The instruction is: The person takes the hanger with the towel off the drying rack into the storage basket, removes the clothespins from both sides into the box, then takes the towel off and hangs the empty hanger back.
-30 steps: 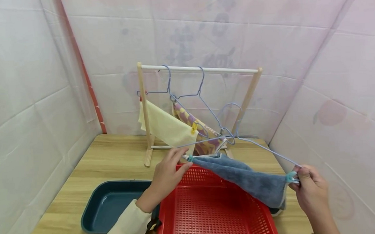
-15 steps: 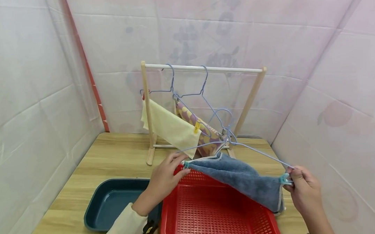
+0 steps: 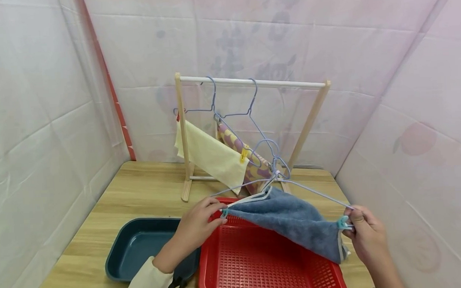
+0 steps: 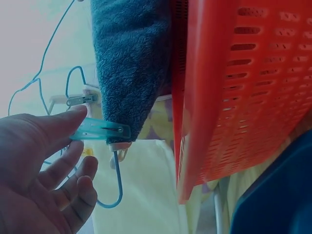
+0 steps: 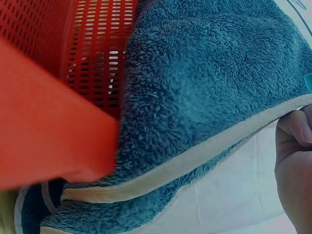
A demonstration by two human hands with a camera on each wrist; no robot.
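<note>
A blue-grey towel (image 3: pixel 292 223) with a pale edge hangs from a blue wire clothes hanger (image 3: pixel 317 194), slanting over a red basket (image 3: pixel 209 274). At its left corner, my left hand (image 3: pixel 193 227) pinches a teal clothespin (image 4: pixel 100 129) between thumb and finger; the other fingers are loosely bent. My right hand (image 3: pixel 367 237) grips the hanger's right end, right beside a second teal clothespin (image 3: pixel 344 223) on the towel. In the right wrist view the towel (image 5: pixel 204 83) drapes past the basket's rim, and only part of the right hand (image 5: pixel 297 146) shows.
Behind stands a wooden rack (image 3: pixel 314 119) with a white bar (image 3: pixel 289 83). Two blue hangers on it carry a pale yellow cloth (image 3: pixel 211 153) and a purple-yellow patterned cloth (image 3: pixel 256 175). A dark teal basin (image 3: pixel 113 256) sits left of the basket on the wooden table (image 3: pixel 80 253).
Both hands have shifted left with the hanger and towel, and the left hand has come slightly lower. The hanger's hook has swung left, in front of the rack. Both hands keep their holds.
</note>
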